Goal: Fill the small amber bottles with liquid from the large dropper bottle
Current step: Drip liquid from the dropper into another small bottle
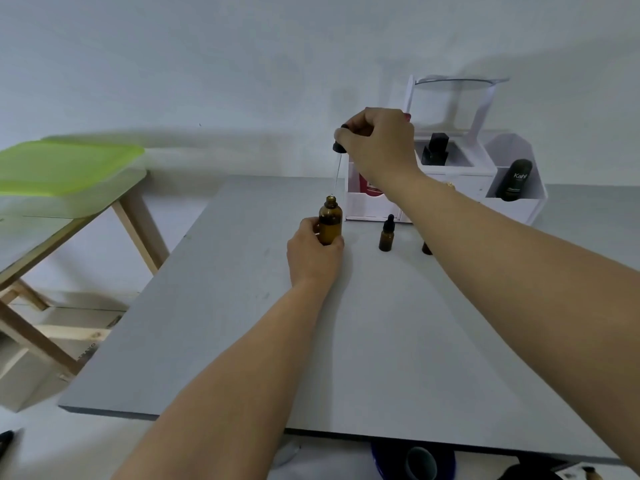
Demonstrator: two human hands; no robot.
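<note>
L hand grips the big bottle from its 9 o'clock side, fingers and thumb curled round the lower body. The base is on or just above the grey table; can't tell which. The bottle stands upright w/ its mouth open, approx. centre-back of the tabletop.

R hand is above the bottle and a bit toward 1 o'clock, fingertips pinching the black bulb and cap of the dropper. The glass tube hangs near vertical w/ its tip right at the bottle's mouth. Whether the tip is just inside or just clear of the rim isn't readable, and the tube is too thin to show any liquid.

Key relation: the tube's long axis lines up w/ the bottle's, both vertical, tip at 6 o'clock from the R fingers. The next move is prob. a carry toward 3 o'clock, to the small bottle. It stands upright near the big one w/ its own black dropper cap on, and that cap must come off before filling. R hand is the nearer one. A 2nd small bottle sits further toward 3 o'clock, mostly hidden by the R forearm.

At 1 o'clock behind stands a white organiser holding dark bottles. At 9 o'clock a green tray lies on a wooden stand.
</note>
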